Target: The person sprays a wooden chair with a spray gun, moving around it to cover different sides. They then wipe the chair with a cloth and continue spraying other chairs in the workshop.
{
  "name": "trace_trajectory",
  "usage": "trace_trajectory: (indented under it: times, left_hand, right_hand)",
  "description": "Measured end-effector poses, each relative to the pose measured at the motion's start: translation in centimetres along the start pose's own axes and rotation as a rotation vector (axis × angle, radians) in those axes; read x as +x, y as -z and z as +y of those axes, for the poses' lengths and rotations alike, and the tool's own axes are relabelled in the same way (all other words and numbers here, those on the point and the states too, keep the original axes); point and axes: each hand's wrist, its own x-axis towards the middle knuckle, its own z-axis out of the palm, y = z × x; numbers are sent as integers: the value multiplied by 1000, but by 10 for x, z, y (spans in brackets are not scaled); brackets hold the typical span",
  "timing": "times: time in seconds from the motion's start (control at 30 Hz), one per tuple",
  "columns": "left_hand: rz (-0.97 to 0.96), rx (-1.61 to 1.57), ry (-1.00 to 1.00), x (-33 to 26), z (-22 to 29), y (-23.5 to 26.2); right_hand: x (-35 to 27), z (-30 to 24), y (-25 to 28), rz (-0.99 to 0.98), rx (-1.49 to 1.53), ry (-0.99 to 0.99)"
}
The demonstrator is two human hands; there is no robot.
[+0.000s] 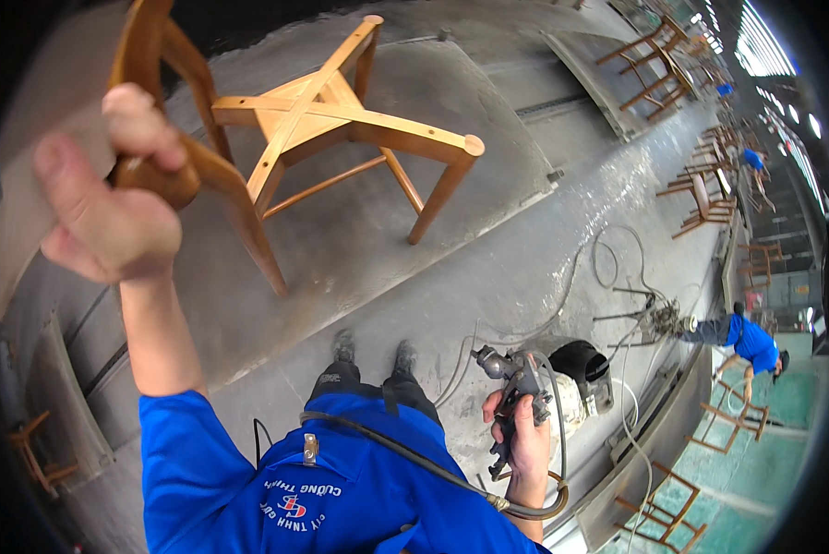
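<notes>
An orange-brown wooden chair (327,120), a grey metal spray gun (516,388), a bright blue shirt (341,499), a grey floor (525,249).

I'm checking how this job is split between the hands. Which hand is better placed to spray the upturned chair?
Probably right: the right hand grips the grey metal spray gun, while the left hand clasps the upturned brown wooden chair by a leg.

An upturned wooden chair (331,120) of warm orange-brown, glossy timber lies tipped on a grey platform, its four tapered legs splaying outward and a crossed brace under the seat facing up. One rounded leg end is lifted, clasped from above. Lower down, a grey metal spray gun (516,388) is held upright by its handle, nozzle pointing left; a dark hose (414,457) loops from its base across the blue shirt. Its trigger seems unpressed, though that is hard to judge.
</notes>
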Motion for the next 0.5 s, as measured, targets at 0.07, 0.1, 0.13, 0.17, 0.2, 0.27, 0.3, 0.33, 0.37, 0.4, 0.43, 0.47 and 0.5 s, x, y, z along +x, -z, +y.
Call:
trace_trajectory:
  times: [0.07,0.1,0.13,0.17,0.2,0.27,0.3,0.33,0.37,0.4,0.43,0.47,0.5]
  left_hand:
    - [57,230,-172,-4,-17,4]
    - [77,145,-159,-6,-29,-2]
    - [91,138,-178,-8,-38,-8]
    - [157,142,-127,-11,-47,-23]
    - [249,170,-64,-11,-58,-47]
    - [405,275,24,-6,-68,-98]
    - [349,150,17,9,-73,-112]
    - [428,244,-117,29,-78,-130]
    - [505,335,-255,49,-78,-145]
    - [512,283,-240,49,-76,-147]
    - [520,230,-227,52,-72,-147]
    - [460,39,-58,49,-65,-140]
    - [395,-149,113,45,-55,-132]
  right_hand:
    - [-2,8,-4,63,-25,9]
    - [-2,14,-9,93,-23,38]
    - [-3,18,-11,70,-49,78]
    - [-5,22,-13,57,67,33]
    - [-8,25,-15,93,84,2]
    - [-13,28,-19,25,95,26]
    - [-17,28,-21,-12,84,43]
    - [-21,28,-21,-10,0,50]
    - [-27,29,-22,-4,-69,74]
    - [-31,30,-20,4,-136,97]
    - [-36,31,-15,-3,-198,102]
    - [-39,35,-11,-6,-217,128]
    - [-41,40,-4,-14,-202,149]
